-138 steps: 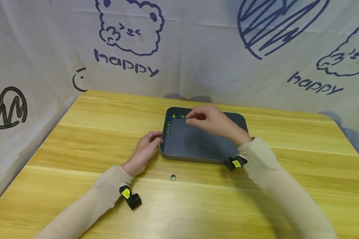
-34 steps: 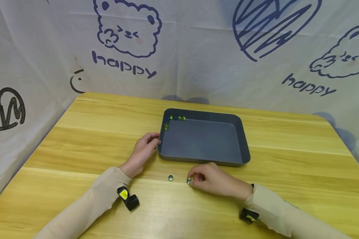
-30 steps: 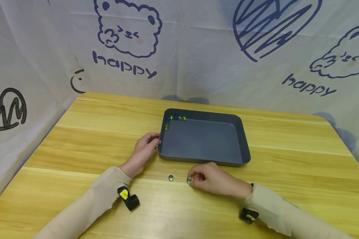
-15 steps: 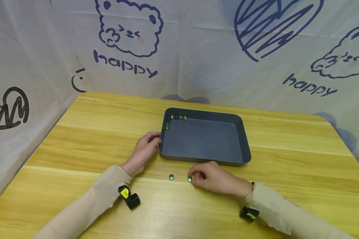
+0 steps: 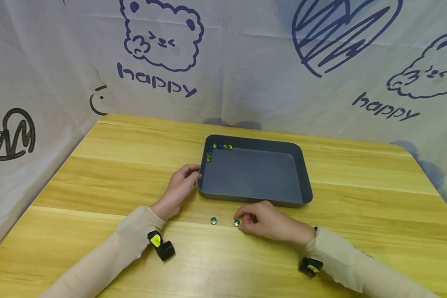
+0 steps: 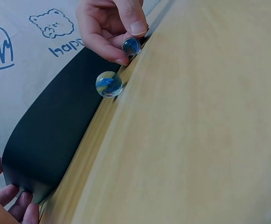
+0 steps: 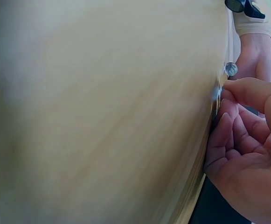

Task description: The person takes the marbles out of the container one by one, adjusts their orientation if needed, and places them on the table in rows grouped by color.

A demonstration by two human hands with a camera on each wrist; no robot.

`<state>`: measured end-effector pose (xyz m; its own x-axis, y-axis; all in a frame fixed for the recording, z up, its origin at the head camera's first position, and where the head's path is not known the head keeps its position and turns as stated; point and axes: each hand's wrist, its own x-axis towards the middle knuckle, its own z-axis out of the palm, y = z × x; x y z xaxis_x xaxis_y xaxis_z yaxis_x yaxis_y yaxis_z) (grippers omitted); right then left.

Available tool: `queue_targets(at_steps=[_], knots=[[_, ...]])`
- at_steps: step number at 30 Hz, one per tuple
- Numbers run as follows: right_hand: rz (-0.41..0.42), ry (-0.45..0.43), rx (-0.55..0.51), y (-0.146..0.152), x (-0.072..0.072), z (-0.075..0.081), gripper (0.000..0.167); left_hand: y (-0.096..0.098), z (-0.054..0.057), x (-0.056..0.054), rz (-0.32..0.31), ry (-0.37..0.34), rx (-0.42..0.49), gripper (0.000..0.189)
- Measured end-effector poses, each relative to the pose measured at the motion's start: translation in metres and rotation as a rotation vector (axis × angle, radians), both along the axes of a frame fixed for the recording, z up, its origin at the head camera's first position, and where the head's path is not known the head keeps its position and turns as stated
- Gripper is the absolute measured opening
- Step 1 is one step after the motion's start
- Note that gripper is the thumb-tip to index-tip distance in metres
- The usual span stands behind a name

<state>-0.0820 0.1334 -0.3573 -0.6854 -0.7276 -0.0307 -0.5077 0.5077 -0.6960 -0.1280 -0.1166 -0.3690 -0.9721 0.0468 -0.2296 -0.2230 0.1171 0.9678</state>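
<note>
In the head view, my right hand (image 5: pixel 272 221) lies low on the table in front of the tray. Its thumb and index finger pinch a small glass marble (image 5: pixel 236 222), its other fingers curled toward the palm. To the left of that marble, a second clear marble (image 6: pixel 109 84) with blue and yellow swirls sits on the wood. My left hand (image 5: pixel 176 190) touches the left wall of the dark grey tray (image 5: pixel 260 202), thumb near the rim and fingers lower on the outer side. Several green and blue marbles (image 5: pixel 225 147) line the tray's back-left corner.
The tray stands on a yellow wood-grain table (image 5: pixel 108 174), towards its back edge. Behind the table hangs a white cloth (image 5: pixel 246 82) with drawings. A black wrist camera (image 5: pixel 164 248) hangs under the left sleeve, another (image 5: pixel 310 267) under the right.
Over the earlier frames, my right hand moved from the tray's back-left to the table in front, where a second marble now shows. The marbles along the tray's left side closed up. Left hand stays.
</note>
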Motion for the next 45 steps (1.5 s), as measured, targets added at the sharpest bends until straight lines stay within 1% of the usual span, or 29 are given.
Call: queue_targets(at_steps=[5,10,12,16,19,22,28,31,37,41,45], knots=[[0.004,-0.006,-0.005,0.001,-0.001,0.000,0.016,0.000,0.000,-0.001,0.001,0.000,0.004,0.040],[-0.005,-0.032,0.009,0.006,-0.001,0.003,0.022,0.000,0.000,-0.001,-0.001,-0.001,0.004,0.040],[-0.013,-0.038,0.011,0.009,0.001,0.006,0.023,0.000,0.000,-0.002,-0.005,-0.001,0.002,0.040],[-0.029,-0.021,0.002,0.016,0.006,0.010,0.023,0.000,0.001,-0.002,-0.008,0.000,0.000,0.040],[-0.041,-0.004,-0.016,0.020,0.009,0.016,0.021,0.000,0.001,-0.002,-0.008,0.001,-0.002,0.040],[-0.045,0.010,-0.028,0.023,0.008,0.024,0.020,0.000,0.002,-0.002,-0.006,-0.002,-0.001,0.040],[-0.033,0.048,-0.026,0.025,0.000,0.043,0.019,0.000,0.002,0.000,-0.002,-0.007,0.001,0.040],[-0.057,0.036,-0.021,0.025,-0.006,0.049,0.021,0.000,0.002,0.001,-0.001,-0.005,0.003,0.040],[-0.150,0.015,-0.016,0.027,-0.018,0.052,0.022,0.000,0.001,0.001,0.003,0.000,0.006,0.041],[-0.185,0.032,-0.019,0.028,-0.025,0.054,0.023,0.000,0.000,0.001,0.004,-0.001,0.007,0.041],[-0.202,0.058,-0.021,0.026,-0.033,0.057,0.022,-0.001,-0.001,0.001,0.003,0.001,0.009,0.042]])
